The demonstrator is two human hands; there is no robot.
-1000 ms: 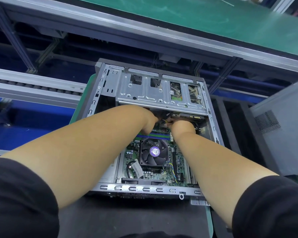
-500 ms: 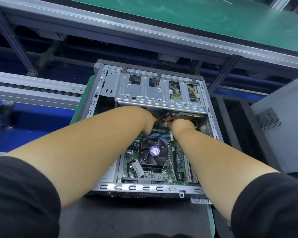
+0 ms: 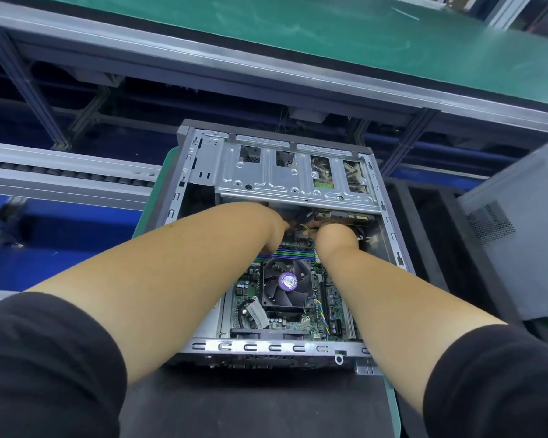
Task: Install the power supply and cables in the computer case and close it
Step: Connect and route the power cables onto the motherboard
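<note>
- Bare-metal computer case point(image 3: 203, 159) lies open at the centre of the frame on a green pad point(image 3: 168, 159); the side panel is not fitted.
- Compared with the views from the last second, I read almost no change: both forearms reach to the same spot, and only the framing has drifted slightly.
- My left hand point(image 3: 274, 230) and right hand point(image 3: 334, 237) meet just below the drive cage point(image 3: 291, 181), above the motherboard point(image 3: 329, 298) and its CPU fan point(image 3: 287, 284).
- Yellow and black cables point(image 3: 302, 229) show in the gap between the two hands. The fingers are tucked under the cage, so I cannot tell whether either hand is gripping, pinching or open.
- Power supply: I cannot identify it with certainty; it may sit in the shadow behind the hands.
- Judgement: steady hands at one point suggest a connector being seated or a lead routed. The cabling step appears unfinished, and closing has not begun.
- A grey panel point(image 3: 525, 235) stands at the right edge of the frame, well apart from the case; it may be the cover.
- Risk: a lead left loose near the fan blades could foul them; check routing before closing.
</note>
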